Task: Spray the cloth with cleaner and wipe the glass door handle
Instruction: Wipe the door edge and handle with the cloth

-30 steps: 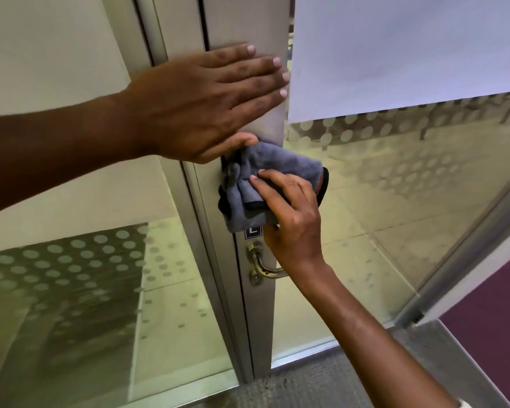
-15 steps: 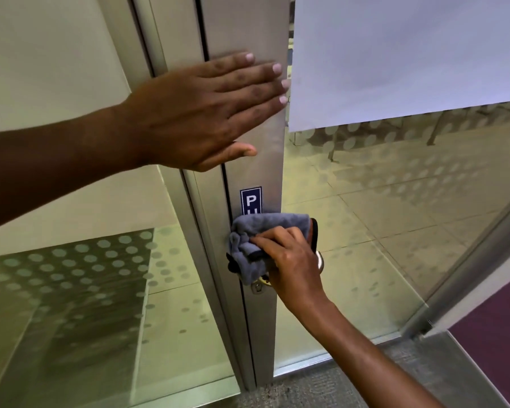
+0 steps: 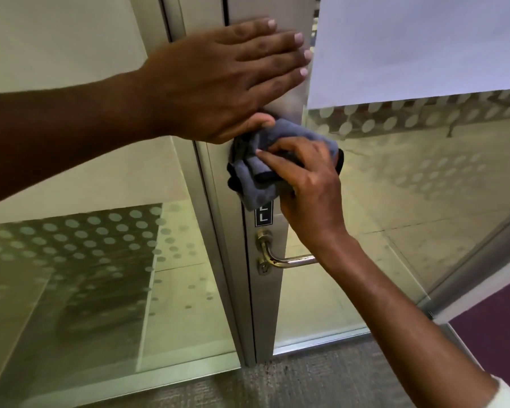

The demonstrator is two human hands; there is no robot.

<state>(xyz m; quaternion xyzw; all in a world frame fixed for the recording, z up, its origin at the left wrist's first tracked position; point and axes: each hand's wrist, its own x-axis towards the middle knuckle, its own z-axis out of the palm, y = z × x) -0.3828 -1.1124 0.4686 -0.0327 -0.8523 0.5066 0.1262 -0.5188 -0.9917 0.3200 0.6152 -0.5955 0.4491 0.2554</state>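
— Where's the cloth (image 3: 265, 160) at this moment?

— Bunched up in the right hand (image 3: 309, 184), pressed against the metal door frame (image 3: 265, 304). It's grey with a dark edge, and it covers the top of a small sign (image 3: 264, 214) stuck on the frame.

— How is that hand holding it?

— Fingers curled over the top of the cloth, forefinger stretched out across it. The thumb I can't see.

— And the handle?

— The handle (image 3: 280, 257) is lower down, a shiny lever below the sign. The cloth is above it, not touching. The right wrist crosses in front of its far end.

— The other hand?

— The left hand (image 3: 221, 81) lies flat on the frame higher up, fingers straight and close together, holding nothing. Its thumb is just beside the top of the cloth.

— Anything else near?

— Glass panels (image 3: 395, 201) with frosted dots on both sides, and grey carpet (image 3: 306, 378) underfoot.
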